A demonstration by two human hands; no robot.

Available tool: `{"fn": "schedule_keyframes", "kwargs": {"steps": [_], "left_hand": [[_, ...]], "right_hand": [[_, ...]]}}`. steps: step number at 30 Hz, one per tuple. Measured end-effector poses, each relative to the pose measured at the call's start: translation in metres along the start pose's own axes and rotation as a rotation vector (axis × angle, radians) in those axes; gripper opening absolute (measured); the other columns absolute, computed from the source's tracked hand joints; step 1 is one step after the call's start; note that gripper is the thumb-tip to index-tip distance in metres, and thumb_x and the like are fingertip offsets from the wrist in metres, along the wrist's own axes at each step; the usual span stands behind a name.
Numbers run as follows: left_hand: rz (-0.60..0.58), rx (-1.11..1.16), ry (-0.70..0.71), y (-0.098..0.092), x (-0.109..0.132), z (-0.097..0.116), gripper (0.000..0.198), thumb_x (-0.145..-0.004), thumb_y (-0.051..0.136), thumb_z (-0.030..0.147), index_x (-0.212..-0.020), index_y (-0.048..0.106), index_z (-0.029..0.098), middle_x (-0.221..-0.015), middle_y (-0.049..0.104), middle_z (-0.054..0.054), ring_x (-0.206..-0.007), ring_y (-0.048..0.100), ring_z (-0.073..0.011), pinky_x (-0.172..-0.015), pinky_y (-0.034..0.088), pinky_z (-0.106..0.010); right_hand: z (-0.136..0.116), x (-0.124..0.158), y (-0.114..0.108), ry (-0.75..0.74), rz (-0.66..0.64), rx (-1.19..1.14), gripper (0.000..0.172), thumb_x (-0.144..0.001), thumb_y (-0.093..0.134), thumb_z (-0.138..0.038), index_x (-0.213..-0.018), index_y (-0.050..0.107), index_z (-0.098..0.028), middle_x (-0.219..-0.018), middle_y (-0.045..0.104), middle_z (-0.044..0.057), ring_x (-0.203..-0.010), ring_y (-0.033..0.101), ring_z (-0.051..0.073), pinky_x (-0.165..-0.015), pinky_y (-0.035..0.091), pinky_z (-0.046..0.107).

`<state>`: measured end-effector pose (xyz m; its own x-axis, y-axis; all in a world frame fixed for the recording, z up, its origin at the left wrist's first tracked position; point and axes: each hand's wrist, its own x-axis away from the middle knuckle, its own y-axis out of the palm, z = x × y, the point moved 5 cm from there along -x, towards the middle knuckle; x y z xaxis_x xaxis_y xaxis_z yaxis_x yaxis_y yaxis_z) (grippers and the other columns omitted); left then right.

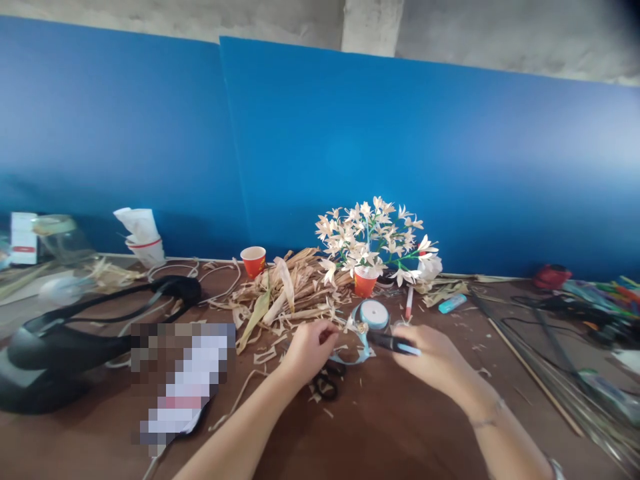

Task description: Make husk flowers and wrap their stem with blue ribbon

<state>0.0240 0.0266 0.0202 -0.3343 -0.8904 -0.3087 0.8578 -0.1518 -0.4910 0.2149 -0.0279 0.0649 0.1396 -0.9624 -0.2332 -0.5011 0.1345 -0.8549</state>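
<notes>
Pinching, though on what is too small to see, the left hand [310,350] is near the right hand [427,350], which curls round a dark tool [386,341]. Between them is a pale piece [359,326] with blue ribbon [365,345] that looks only partly made. Past the ribbon spool [375,313], many white flowers [362,255] look finished in a red cup [365,285], beside dry husks [300,287] that seem unused.

Pale glare on blue wall [350,147], blurry outer edges.
</notes>
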Motion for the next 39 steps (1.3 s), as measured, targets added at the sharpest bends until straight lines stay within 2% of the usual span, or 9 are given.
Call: {"fn": "schedule_keyframes", "kwargs": {"steps": [2, 5, 7, 8, 12, 16, 21, 34, 39], "left_hand": [[0.014, 0.045, -0.030, 0.001, 0.000, -0.003, 0.015, -0.071, 0.049, 0.022, -0.067, 0.063, 0.018, -0.054, 0.059, 0.000, -0.050, 0.051, -0.0136, -0.051, 0.035, -0.022], [0.007, 0.134, -0.058, 0.003, -0.001, -0.006, 0.014, -0.070, 0.051, 0.024, -0.066, 0.062, 0.018, -0.053, 0.059, 0.000, -0.050, 0.053, -0.0138, -0.051, 0.037, -0.022], [0.036, 0.217, -0.099, 0.001, -0.003, -0.010, 0.013, -0.069, 0.052, 0.026, -0.066, 0.061, 0.017, -0.053, 0.059, 0.000, -0.049, 0.053, -0.0137, -0.050, 0.038, -0.022], [0.059, 0.256, -0.123, -0.001, -0.004, -0.012, 0.013, -0.069, 0.053, 0.028, -0.067, 0.061, 0.017, -0.052, 0.058, 0.001, -0.047, 0.053, -0.0135, -0.049, 0.038, -0.022], [0.132, 0.356, -0.187, -0.007, -0.008, -0.018, 0.015, -0.069, 0.055, 0.031, -0.067, 0.059, 0.016, -0.052, 0.059, 0.000, -0.043, 0.053, -0.0126, -0.044, 0.039, -0.021], [0.182, 0.422, -0.183, -0.012, -0.009, -0.018, 0.014, -0.068, 0.057, 0.030, -0.066, 0.059, 0.016, -0.058, 0.062, -0.001, -0.045, 0.054, -0.0122, -0.043, 0.041, -0.021], [0.240, 0.507, -0.214, -0.017, -0.009, -0.016, 0.015, -0.065, 0.060, 0.030, -0.066, 0.059, 0.015, -0.055, 0.061, 0.000, -0.042, 0.052, -0.0108, -0.042, 0.041, -0.021], [0.419, 0.585, -0.191, -0.032, -0.007, -0.018, 0.022, -0.067, 0.062, 0.035, -0.073, 0.058, 0.014, -0.059, 0.062, -0.001, -0.046, 0.053, -0.0106, -0.044, 0.042, -0.021], [0.452, 0.630, -0.187, -0.033, -0.007, -0.020, 0.026, -0.065, 0.064, 0.037, -0.077, 0.059, 0.013, -0.062, 0.064, -0.002, -0.048, 0.054, -0.0103, -0.045, 0.042, -0.021]], "right_hand": [[-0.002, 0.005, 0.007, -0.022, -0.197, -0.254, 0.007, -0.069, 0.059, -0.027, -0.066, 0.058, -0.021, -0.055, 0.058, -0.003, -0.051, 0.053, 0.012, -0.047, 0.037, 0.021], [0.012, 0.006, 0.000, 0.110, -0.081, -0.421, 0.020, -0.076, 0.050, -0.036, -0.077, 0.058, -0.018, -0.058, 0.060, 0.000, -0.051, 0.054, 0.014, -0.047, 0.041, 0.024], [0.028, 0.007, -0.016, 0.145, 0.167, -0.268, 0.017, -0.075, 0.051, -0.031, -0.085, 0.056, -0.018, -0.068, 0.063, 0.002, -0.060, 0.057, 0.016, -0.055, 0.044, 0.026], [0.036, 0.008, -0.019, 0.139, 0.196, -0.161, 0.019, -0.073, 0.053, -0.028, -0.090, 0.054, -0.019, -0.073, 0.063, 0.003, -0.064, 0.058, 0.017, -0.058, 0.044, 0.027], [0.072, 0.016, -0.012, 0.183, 0.138, 0.058, 0.034, -0.068, 0.049, -0.014, -0.102, 0.047, -0.017, -0.101, 0.060, 0.010, -0.096, 0.056, 0.023, -0.079, 0.042, 0.032], [0.095, 0.023, 0.010, 0.262, 0.116, 0.150, 0.037, -0.067, 0.044, -0.008, -0.104, 0.043, -0.014, -0.103, 0.058, 0.013, -0.101, 0.054, 0.025, -0.082, 0.041, 0.034], [0.095, 0.025, 0.024, 0.265, 0.109, 0.167, 0.041, -0.067, 0.044, -0.005, -0.107, 0.042, -0.014, -0.105, 0.058, 0.013, -0.100, 0.055, 0.024, -0.081, 0.041, 0.033], [0.081, 0.024, 0.017, 0.442, -0.028, 0.327, 0.048, -0.068, 0.048, -0.015, -0.115, 0.041, -0.014, -0.115, 0.053, 0.017, -0.106, 0.049, 0.033, -0.076, 0.039, 0.042], [0.059, 0.019, -0.001, 0.408, 0.192, 0.472, 0.038, -0.068, 0.052, -0.015, -0.106, 0.050, -0.014, -0.101, 0.059, 0.017, -0.095, 0.054, 0.031, -0.071, 0.039, 0.040]]}}
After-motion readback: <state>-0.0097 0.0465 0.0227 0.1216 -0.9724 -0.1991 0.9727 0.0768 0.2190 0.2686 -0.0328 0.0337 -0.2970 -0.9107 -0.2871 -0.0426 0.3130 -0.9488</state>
